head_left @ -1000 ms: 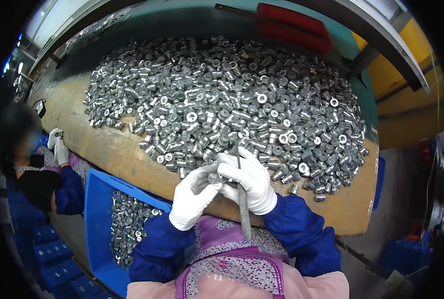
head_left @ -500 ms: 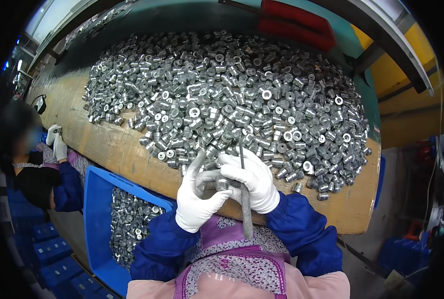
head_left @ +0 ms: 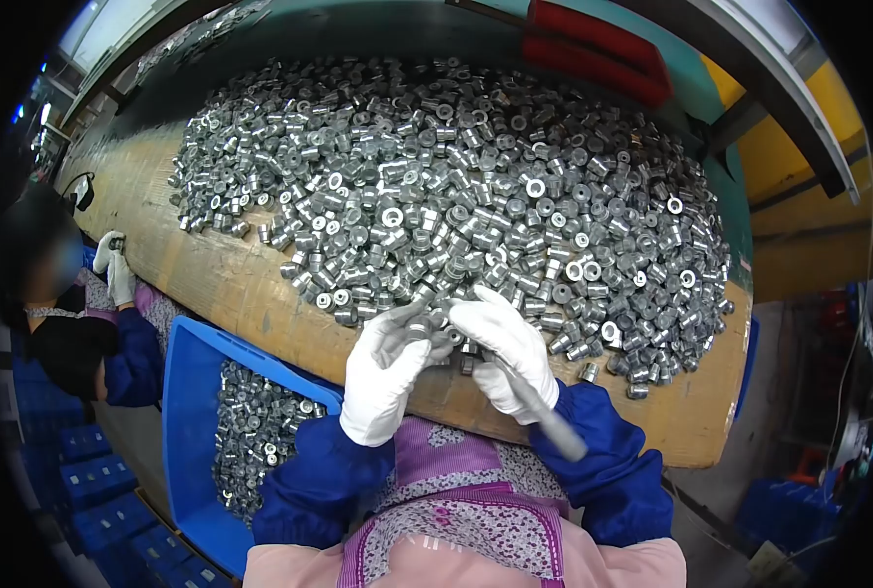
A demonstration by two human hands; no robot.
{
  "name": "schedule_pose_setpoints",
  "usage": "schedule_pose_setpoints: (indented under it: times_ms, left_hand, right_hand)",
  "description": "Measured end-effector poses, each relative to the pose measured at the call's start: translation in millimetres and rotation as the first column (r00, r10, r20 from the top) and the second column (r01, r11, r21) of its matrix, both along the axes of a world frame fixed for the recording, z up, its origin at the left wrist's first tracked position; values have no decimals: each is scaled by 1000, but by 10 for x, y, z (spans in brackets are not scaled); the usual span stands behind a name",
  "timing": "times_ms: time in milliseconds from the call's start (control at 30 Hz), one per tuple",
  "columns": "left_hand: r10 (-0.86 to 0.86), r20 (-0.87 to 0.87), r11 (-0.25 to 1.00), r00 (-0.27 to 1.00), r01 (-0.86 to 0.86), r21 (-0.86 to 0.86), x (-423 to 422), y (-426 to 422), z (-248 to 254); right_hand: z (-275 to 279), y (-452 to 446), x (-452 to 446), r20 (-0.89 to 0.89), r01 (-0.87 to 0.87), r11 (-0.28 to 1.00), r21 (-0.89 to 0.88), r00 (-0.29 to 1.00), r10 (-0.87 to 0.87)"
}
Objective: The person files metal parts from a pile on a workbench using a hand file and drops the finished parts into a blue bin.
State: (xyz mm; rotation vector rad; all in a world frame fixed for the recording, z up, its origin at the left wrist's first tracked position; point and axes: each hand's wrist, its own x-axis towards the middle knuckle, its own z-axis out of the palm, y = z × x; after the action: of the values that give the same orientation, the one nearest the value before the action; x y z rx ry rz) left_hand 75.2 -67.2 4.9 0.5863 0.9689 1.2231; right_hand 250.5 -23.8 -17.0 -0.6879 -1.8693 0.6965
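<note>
My left hand, in a white glove, is closed around a small silver metal fitting at the near edge of the pile. Beside it, my gloved right hand grips a long grey rod-shaped tool. The tool's thick end slants down toward my right sleeve, slightly blurred; its other end is hidden by the hand. Near the right fingertips lie a few more fittings; whether the fingers touch them I cannot tell. A broad heap of metal fittings covers much of the table beyond both hands.
A blue bin partly filled with fittings stands left of my lap. The worn brown table has its edge before me. A co-worker's gloved hands are at far left. A red tray sits at the back.
My right hand has turned, so the tool swings from upright to slanting down right. Both hands have moved up slightly toward the pile's edge, the left hand still holding a fitting.
</note>
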Motion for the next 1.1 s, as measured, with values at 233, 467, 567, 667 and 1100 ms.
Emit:
schedule_pose_setpoints:
  times_ms: [233,467,567,667,1100]
  left_hand:
    - [-1,76,998,997,-4,67,-20,22,7]
    - [-34,53,999,998,32,41,-82,13,-2]
    - [-18,27,1000,999,18,26,-86,6,-12]
    - [-16,20,999,1000,15,44,-90,-2,-18]
    - [-10,-51,999,999,13,50,-93,-30,53]
  right_hand:
    - [47,-26,-19,-97,-95,995,26,991,97]
    - [63,-88,-54,-87,-85,995,-49,993,80]
    - [34,-105,-81,-102,-64,997,-34,993,60]
    - [25,-110,-92,-115,-49,999,4,992,49]
    - [-40,-145,-128,-138,-8,1000,24,990,11]
